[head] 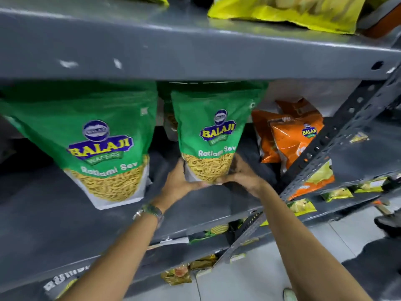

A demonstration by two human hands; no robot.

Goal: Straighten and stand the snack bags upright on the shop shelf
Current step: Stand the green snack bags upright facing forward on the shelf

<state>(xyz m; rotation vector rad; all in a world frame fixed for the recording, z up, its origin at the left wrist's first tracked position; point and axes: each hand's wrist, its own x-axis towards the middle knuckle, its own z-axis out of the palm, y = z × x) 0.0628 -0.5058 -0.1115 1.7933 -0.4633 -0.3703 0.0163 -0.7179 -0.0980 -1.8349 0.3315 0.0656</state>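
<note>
Two green Ratlami Sev bags stand on the grey shelf (65, 213): the left bag (104, 146) nearer, the middle bag (213, 131) farther back. The left hand (181, 181) and right hand (243, 172) clasp the middle bag's base. Two orange bags (288, 135) slump at right, partly hidden by the upright post (338, 135). A yellow bag (286, 11) above is cut off.

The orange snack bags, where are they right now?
In the head view, the orange snack bags sit at the right end of the middle shelf, right of the green bag held by both hands, beside the metal upright.
</note>
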